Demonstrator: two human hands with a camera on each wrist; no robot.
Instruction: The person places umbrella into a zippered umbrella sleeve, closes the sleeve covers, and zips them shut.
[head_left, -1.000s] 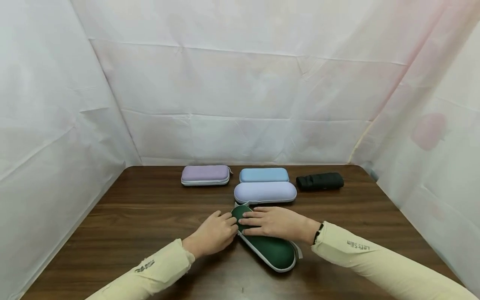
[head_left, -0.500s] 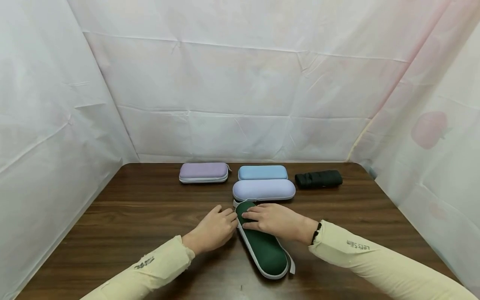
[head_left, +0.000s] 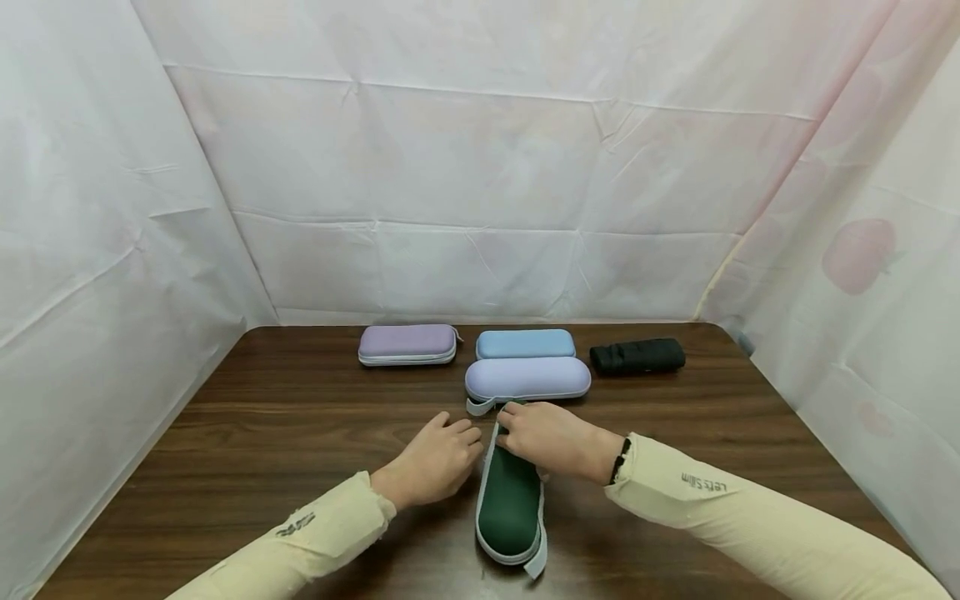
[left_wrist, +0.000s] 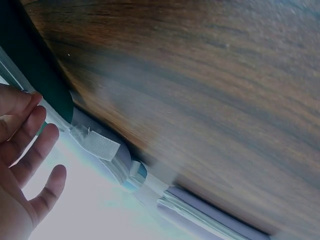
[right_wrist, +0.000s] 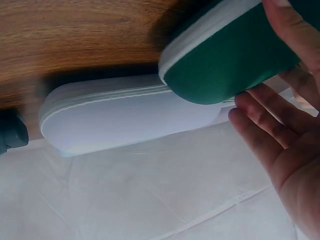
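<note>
A dark green zippered glasses case (head_left: 510, 508) with a pale grey zip edge lies on the table, its long side pointing away from me. My right hand (head_left: 551, 433) grips its far part, fingers on the top and thumb at the right side. In the right wrist view the green case (right_wrist: 235, 57) overlaps a lavender case. My left hand (head_left: 438, 458) is beside the left edge. In the left wrist view its thumb and index finger pinch together at the zip, the small zipper pull mostly hidden, while the other fingers spread apart. A grey strap (head_left: 535, 562) hangs at the near end.
A lavender case (head_left: 528, 379) lies just beyond the green one, with a light blue case (head_left: 525, 343) behind it. A purple case (head_left: 407, 344) stands back left, a black rolled bundle (head_left: 637, 357) back right. White sheeting (head_left: 480, 275) borders the wooden table (head_left: 300, 433).
The green case has turned, its near end swinging left until it points almost straight toward me. My right hand has closed more around its far part; the left hand stays near the zip edge.
</note>
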